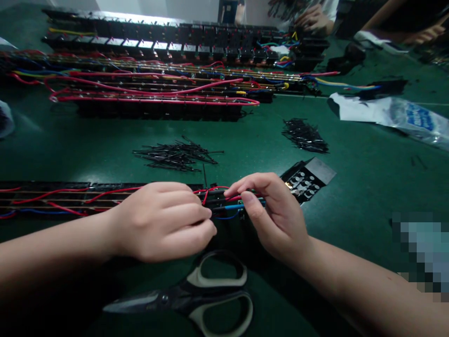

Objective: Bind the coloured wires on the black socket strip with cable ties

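A long black strip of wired parts [63, 199] lies across the green table in front of me, with red and blue wires [52, 193] running along it. My left hand [164, 220] rests on the strip with its fingers curled closed over the wires. My right hand [273, 213] pinches the red and blue wires at the strip's right end between thumb and fingers. A thin black cable tie [204, 175] stands up between the two hands. Just past my right hand lies a black socket piece [305, 178] with metal contacts.
Scissors [196, 297] with pale handles lie at the near edge. Two piles of black cable ties [175, 155] [304, 135] sit mid-table. Finished wired strips [157, 89] are stacked at the back. A plastic bag [396, 114] lies at right. Other people's hands [314, 19] work at the far edge.
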Action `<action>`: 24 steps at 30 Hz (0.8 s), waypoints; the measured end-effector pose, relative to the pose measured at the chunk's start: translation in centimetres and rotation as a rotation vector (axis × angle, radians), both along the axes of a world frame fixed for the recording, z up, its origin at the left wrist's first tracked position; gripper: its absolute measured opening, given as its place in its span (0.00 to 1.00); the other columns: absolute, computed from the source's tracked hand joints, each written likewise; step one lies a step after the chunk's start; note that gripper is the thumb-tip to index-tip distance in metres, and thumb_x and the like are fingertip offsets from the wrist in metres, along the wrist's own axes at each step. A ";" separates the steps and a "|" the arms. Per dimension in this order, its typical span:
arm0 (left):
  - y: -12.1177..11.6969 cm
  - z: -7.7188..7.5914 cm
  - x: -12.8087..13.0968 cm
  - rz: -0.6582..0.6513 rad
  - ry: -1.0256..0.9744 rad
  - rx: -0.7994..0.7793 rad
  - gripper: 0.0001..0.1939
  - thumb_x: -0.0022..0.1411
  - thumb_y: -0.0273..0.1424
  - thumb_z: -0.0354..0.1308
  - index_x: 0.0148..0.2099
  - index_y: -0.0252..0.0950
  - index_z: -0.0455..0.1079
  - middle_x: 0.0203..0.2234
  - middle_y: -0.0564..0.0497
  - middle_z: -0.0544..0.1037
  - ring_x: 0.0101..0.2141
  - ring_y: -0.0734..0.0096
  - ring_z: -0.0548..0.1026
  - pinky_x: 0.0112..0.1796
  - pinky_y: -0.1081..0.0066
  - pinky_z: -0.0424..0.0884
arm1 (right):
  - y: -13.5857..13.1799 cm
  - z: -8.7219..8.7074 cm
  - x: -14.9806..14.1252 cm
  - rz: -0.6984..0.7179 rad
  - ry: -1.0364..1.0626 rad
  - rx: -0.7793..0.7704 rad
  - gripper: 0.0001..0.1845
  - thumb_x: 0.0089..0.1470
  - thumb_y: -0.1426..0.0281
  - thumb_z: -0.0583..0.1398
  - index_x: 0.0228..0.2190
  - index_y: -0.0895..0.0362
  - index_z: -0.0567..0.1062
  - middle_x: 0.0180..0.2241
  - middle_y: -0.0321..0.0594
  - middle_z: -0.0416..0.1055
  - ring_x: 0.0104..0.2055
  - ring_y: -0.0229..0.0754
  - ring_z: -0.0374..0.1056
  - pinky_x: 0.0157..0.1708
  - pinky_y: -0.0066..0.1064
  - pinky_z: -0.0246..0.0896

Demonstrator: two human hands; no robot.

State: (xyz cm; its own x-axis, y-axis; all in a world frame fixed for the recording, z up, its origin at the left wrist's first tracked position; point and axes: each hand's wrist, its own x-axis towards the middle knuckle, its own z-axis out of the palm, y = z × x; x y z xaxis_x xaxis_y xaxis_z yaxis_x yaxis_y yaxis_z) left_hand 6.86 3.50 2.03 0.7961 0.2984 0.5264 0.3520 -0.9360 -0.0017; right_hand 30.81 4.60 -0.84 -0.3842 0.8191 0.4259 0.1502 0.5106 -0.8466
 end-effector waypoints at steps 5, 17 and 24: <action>0.6 0.5 0.0 0.280 -0.081 -0.286 0.18 0.74 0.43 0.54 0.50 0.32 0.70 0.39 0.43 0.81 0.40 0.61 0.78 0.42 0.64 0.75 | -0.1 0.0 0.0 0.044 0.165 -0.094 0.06 0.72 0.71 0.52 0.44 0.49 0.68 0.41 0.35 0.74 0.42 0.37 0.74 0.43 0.33 0.69; 1.2 0.2 0.0 0.421 -0.020 -0.546 0.08 0.71 0.30 0.54 0.45 0.37 0.74 0.38 0.52 0.80 0.40 0.69 0.78 0.42 0.71 0.71 | 0.1 0.5 0.7 0.105 0.038 -0.107 0.11 0.65 0.73 0.49 0.29 0.51 0.61 0.31 0.34 0.72 0.32 0.40 0.66 0.36 0.38 0.58; 1.2 0.1 0.0 0.405 -0.006 -0.575 0.10 0.72 0.32 0.54 0.47 0.36 0.76 0.39 0.51 0.82 0.41 0.68 0.79 0.41 0.70 0.72 | 0.4 0.4 0.8 0.120 -0.032 -0.070 0.10 0.64 0.73 0.49 0.29 0.51 0.61 0.30 0.34 0.71 0.33 0.42 0.64 0.37 0.40 0.57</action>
